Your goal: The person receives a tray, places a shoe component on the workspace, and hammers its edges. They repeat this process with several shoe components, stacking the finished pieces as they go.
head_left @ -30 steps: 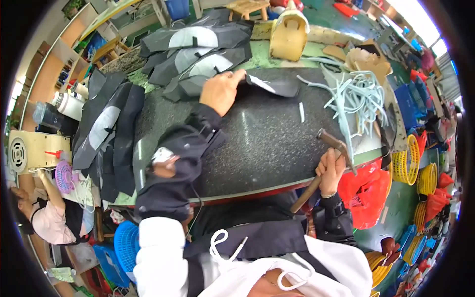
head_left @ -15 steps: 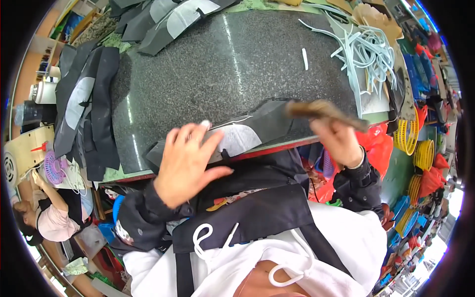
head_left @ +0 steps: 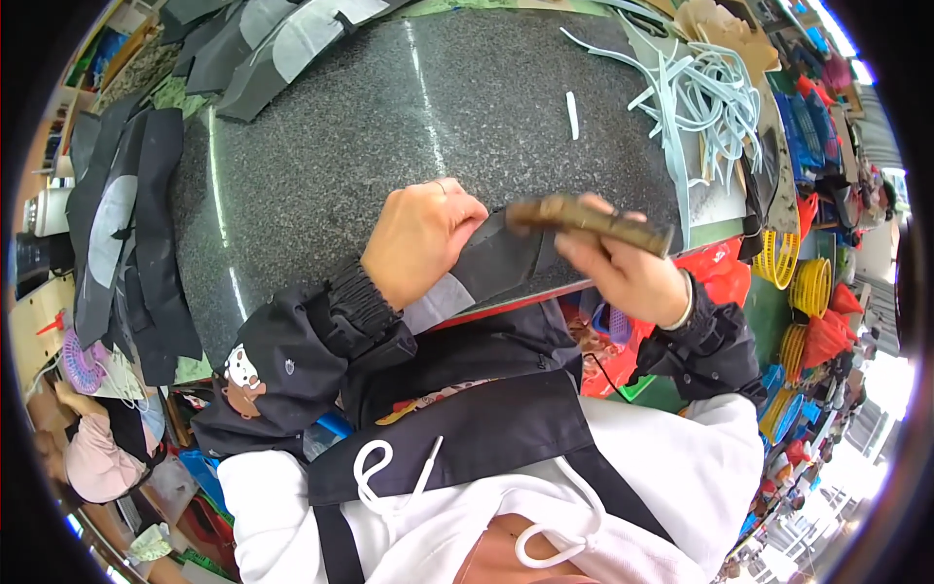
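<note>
At the table's near edge lies a dark sheet piece (head_left: 501, 255) with a pale grey patch (head_left: 440, 304) on it. My left hand (head_left: 423, 238) is closed at its upper edge, thumb and fingers pressed together; the fingertips hide exactly what they pinch. Over the right part of the piece, my right hand (head_left: 628, 268) grips a worn brown bar-like tool (head_left: 603, 224). The tool's blunt left end is blurred and comes near my left fingertips; whether it touches the piece I cannot tell.
The dark speckled tabletop (head_left: 321, 146) spreads ahead. Similar dark pieces (head_left: 122, 234) lie at the left, and more (head_left: 263, 58) at the far left. A tangle of pale blue strips (head_left: 715, 107) sits at the right, near a short white strip (head_left: 572, 115). Another person (head_left: 107, 453) sits at the left.
My left hand has moved right and upward, from spread fingers to a closed pinch. My right hand has brought the tool left, toward it. The view has shifted slightly.
</note>
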Action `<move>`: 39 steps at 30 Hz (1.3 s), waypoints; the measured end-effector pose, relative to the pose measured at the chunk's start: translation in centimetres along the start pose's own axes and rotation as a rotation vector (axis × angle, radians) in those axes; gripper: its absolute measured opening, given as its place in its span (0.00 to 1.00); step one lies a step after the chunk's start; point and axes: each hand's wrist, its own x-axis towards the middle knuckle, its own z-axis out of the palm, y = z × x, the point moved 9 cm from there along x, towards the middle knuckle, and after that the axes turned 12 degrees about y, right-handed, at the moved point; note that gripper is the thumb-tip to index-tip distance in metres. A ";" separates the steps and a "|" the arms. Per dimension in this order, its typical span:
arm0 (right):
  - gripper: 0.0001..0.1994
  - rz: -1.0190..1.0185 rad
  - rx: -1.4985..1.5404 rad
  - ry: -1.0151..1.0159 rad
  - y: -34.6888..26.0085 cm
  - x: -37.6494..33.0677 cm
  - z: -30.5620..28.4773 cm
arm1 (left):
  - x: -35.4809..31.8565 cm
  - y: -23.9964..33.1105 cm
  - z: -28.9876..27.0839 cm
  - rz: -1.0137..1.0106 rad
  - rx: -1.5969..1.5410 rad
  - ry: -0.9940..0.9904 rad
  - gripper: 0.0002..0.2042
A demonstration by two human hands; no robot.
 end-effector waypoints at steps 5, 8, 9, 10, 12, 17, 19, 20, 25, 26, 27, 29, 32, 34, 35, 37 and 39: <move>0.11 -0.176 -0.311 -0.009 -1.9 3.5 0.0 | -0.1 1.4 0.0 0.113 0.122 -0.014 0.08; 0.12 0.015 -0.587 -0.354 0.2 3.6 2.2 | -0.4 0.0 -0.3 -0.147 0.005 -0.138 0.08; 0.12 -0.077 -0.543 -0.319 0.0 3.8 2.3 | -0.8 0.2 -0.4 -0.144 0.001 -0.141 0.08; 0.12 -0.170 -0.499 -0.283 -0.3 3.9 2.2 | -1.3 0.8 -0.6 -0.111 0.059 -0.117 0.09; 0.11 -0.259 -0.458 -0.248 -0.9 3.5 2.0 | -2.2 1.9 -1.2 -0.047 0.171 -0.068 0.11; 0.11 -0.302 -0.355 -0.015 -1.7 3.6 1.1 | -4.0 4.3 0.3 0.129 0.470 -0.040 0.13; 0.11 -0.300 -0.390 -0.010 -1.6 3.5 1.6 | -4.2 5.0 1.0 0.228 0.627 -0.046 0.13; 0.11 -0.305 -0.397 -0.013 -2.0 3.5 1.9 | -4.2 5.2 1.2 0.267 0.709 -0.041 0.13; 0.15 -0.237 -0.413 -0.126 -2.7 2.4 4.1 | -5.4 2.3 -2.2 0.012 0.286 -0.039 0.17; 0.16 -0.270 -0.454 -0.112 -2.3 2.5 4.0 | -5.7 3.0 -2.0 0.063 0.366 -0.035 0.16; 0.17 -0.303 -0.493 -0.099 -2.4 2.6 4.1 | -5.9 3.7 -1.7 0.112 0.448 -0.031 0.16; 0.17 -0.275 -0.538 -0.175 -2.7 2.5 4.9 | -6.0 3.7 -2.2 0.151 0.534 -0.023 0.15; 0.17 -0.187 -0.606 -0.337 -2.6 1.2 6.7 | -7.2 -0.7 -4.7 -0.349 0.100 -0.081 0.13; 0.14 -0.151 -0.539 -0.292 -2.9 2.2 5.8 | -8.1 -0.3 -5.1 -0.261 0.156 -0.038 0.14; 0.12 -0.132 -0.507 -0.270 -3.0 2.6 5.6 | -8.5 0.2 -5.2 -0.165 0.207 0.000 0.14; 0.11 -0.219 -0.440 -0.196 -4.1 2.8 5.6 | -9.3 1.0 -5.6 -0.074 0.256 0.043 0.15; 0.10 -0.380 -0.301 -0.038 -5.9 2.7 4.9 | -9.8 2.0 -5.8 -0.005 0.374 0.123 0.15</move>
